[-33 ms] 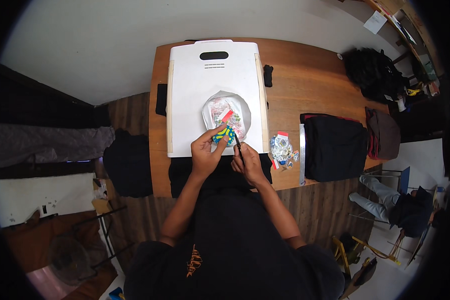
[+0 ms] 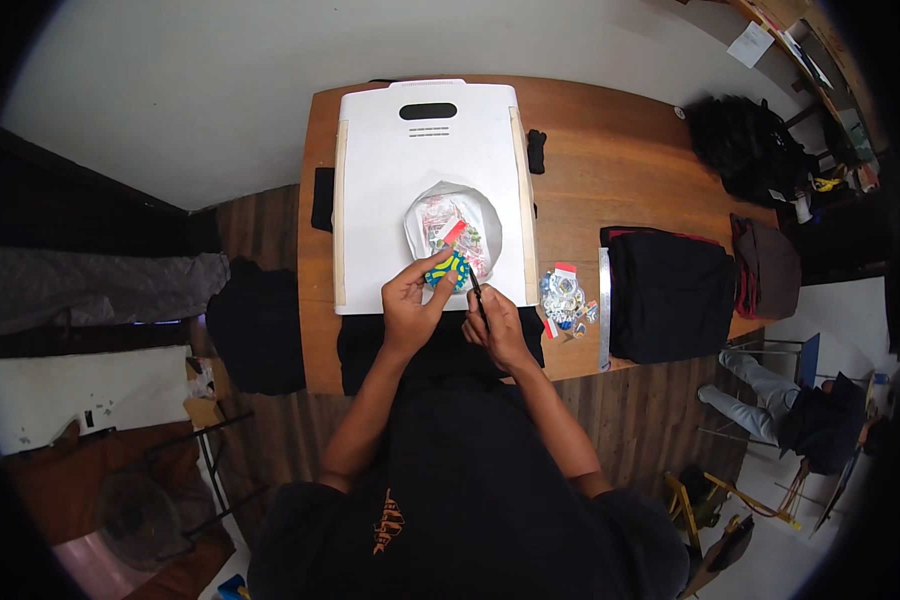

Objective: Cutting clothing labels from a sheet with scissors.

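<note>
Between the thumb and fingers of my left hand (image 2: pixel 409 305) is a round blue-green piece with yellow shapes (image 2: pixel 447 270), perhaps a patch or sticker. My right hand (image 2: pixel 497 327) is closed round a slim black tool (image 2: pixel 480 299). Its narrow tip reaches the right edge of the round piece; whether it is a knife or scissors I cannot tell. Both hands are over the near part of a white board-like box (image 2: pixel 380 190) with a round opening. Inside the opening, a white lining (image 2: pixel 497 240) surrounds scraps and a red-and-white strip (image 2: pixel 453 232).
On the wooden table (image 2: pixel 610 150), several small printed pieces (image 2: pixel 564 297) lie right of the box. Beyond them are a metal ruler (image 2: pixel 604 310), folded black cloth (image 2: pixel 670 295) and a black backpack (image 2: pixel 750 150). Another person (image 2: pixel 770 400) is at the far right.
</note>
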Action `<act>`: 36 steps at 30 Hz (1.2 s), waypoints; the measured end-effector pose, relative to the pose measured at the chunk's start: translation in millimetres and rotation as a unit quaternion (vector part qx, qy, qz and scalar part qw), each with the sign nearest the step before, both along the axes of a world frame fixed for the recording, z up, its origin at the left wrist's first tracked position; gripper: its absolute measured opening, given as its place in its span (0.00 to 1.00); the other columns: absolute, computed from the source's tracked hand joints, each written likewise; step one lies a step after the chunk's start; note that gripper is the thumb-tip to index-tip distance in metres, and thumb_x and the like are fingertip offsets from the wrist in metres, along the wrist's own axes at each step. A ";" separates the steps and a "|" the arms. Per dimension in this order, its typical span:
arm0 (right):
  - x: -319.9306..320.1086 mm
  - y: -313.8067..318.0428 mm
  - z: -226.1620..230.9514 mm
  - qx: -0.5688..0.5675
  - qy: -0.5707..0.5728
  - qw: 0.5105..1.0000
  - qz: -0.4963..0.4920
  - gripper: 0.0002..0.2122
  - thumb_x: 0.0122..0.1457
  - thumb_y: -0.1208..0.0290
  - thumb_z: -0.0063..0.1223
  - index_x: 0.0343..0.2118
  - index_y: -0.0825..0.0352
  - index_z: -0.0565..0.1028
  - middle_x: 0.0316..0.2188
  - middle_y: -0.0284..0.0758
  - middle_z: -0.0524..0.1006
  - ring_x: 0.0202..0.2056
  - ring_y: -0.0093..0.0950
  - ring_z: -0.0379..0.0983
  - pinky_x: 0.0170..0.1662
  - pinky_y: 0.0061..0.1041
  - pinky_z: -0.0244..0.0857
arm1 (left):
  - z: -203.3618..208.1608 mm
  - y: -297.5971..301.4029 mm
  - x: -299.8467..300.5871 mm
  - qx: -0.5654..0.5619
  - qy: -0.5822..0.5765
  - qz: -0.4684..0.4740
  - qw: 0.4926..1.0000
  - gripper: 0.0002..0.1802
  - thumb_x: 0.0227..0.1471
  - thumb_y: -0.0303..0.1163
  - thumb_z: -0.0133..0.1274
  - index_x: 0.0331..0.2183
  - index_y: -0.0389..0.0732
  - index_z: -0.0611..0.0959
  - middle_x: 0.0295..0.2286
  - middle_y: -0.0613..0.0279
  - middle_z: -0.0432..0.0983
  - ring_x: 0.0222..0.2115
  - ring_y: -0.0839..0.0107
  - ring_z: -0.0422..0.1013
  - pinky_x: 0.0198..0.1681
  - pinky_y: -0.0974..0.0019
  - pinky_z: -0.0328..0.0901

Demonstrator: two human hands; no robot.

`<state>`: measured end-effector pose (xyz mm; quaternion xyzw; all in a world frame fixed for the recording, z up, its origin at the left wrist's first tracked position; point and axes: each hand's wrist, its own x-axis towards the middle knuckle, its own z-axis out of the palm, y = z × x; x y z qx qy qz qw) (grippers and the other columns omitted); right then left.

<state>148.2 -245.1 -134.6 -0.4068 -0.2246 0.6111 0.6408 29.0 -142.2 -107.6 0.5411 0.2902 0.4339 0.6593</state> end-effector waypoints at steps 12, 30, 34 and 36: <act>-2.2 -1.1 -0.4 -0.005 -0.003 1.000 0.002 0.19 0.73 0.53 0.33 0.31 0.63 0.65 0.12 0.21 0.53 0.12 0.14 0.45 0.19 0.18 0.44 | 0.2 -1.4 -1.3 0.000 0.004 0.002 1.000 0.18 0.56 0.17 0.58 0.50 0.26 0.79 0.43 0.51 0.79 0.44 0.74 0.73 0.50 0.71 0.67; -2.8 0.0 -1.1 0.011 0.004 1.000 -0.005 0.18 0.74 0.54 0.32 0.32 0.63 0.65 0.12 0.21 0.53 0.12 0.14 0.45 0.19 0.18 0.44 | 2.5 -2.1 -0.6 0.014 0.006 0.004 1.000 0.20 0.56 0.16 0.56 0.51 0.23 0.77 0.43 0.51 0.78 0.43 0.74 0.73 0.50 0.71 0.68; -2.4 0.2 -2.2 0.011 0.001 1.000 -0.006 0.18 0.74 0.54 0.32 0.32 0.63 0.65 0.12 0.21 0.53 0.12 0.14 0.45 0.19 0.19 0.43 | 0.0 -2.8 -0.9 0.008 0.008 0.001 1.000 0.20 0.56 0.16 0.56 0.51 0.23 0.77 0.43 0.51 0.78 0.43 0.74 0.73 0.50 0.71 0.68; -2.5 0.1 -2.3 0.011 0.004 1.000 -0.005 0.18 0.74 0.54 0.32 0.32 0.63 0.65 0.12 0.21 0.53 0.12 0.14 0.45 0.19 0.19 0.43 | -0.9 -3.2 -1.3 0.007 0.012 -0.004 1.000 0.20 0.56 0.16 0.56 0.51 0.23 0.77 0.42 0.51 0.78 0.43 0.74 0.74 0.49 0.72 0.68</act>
